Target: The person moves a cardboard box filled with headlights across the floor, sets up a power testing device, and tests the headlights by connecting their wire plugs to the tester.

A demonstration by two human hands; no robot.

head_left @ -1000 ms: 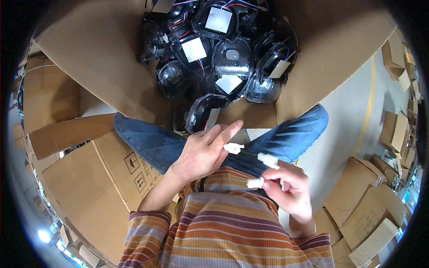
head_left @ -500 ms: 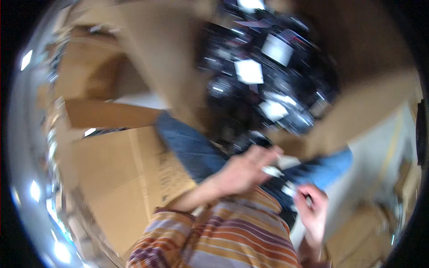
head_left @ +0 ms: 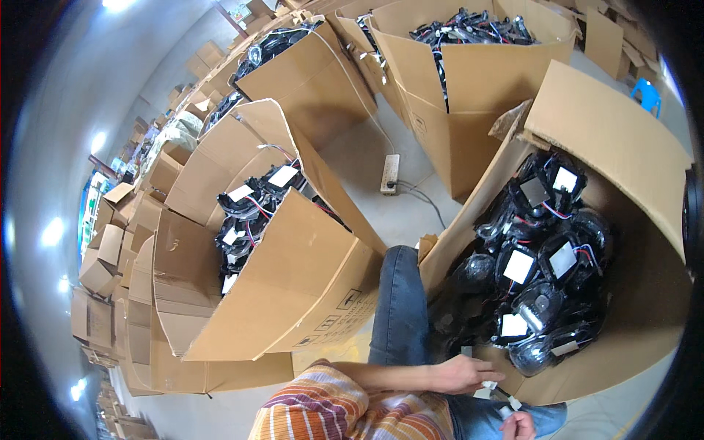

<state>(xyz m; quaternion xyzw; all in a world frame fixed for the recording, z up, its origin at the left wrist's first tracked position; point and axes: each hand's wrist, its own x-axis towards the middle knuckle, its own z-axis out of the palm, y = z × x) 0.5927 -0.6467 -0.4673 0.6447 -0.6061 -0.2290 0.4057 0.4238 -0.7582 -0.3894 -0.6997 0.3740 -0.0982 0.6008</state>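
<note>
Low over my lap, my left hand (head_left: 466, 374) has its fingers closed at the tips around a small white piece (head_left: 486, 389). Just nearer to me, my right hand (head_left: 519, 426) is curled, with another small white piece (head_left: 506, 411) at its fingertips. A short dark strip seems to run between the pieces; their exact kind is too small to tell. Beyond both hands stands a deep cardboard box (head_left: 616, 117) holding several black, plastic-wrapped parts (head_left: 539, 304) with white square labels and red and blue wires.
On my left, another cardboard box (head_left: 293, 271) holds similar black parts (head_left: 253, 198). Farther boxes (head_left: 506, 73) are filled likewise. A white power strip (head_left: 390, 174) with cables lies on the floor between boxes. A blue stool (head_left: 646, 95) stands far right. My knee (head_left: 400, 308) touches the near boxes.
My view has swung left and up, so the boxes on the left and beyond now show sharply. Both hands stay close together and appear lower and farther right, still at the white pieces.
</note>
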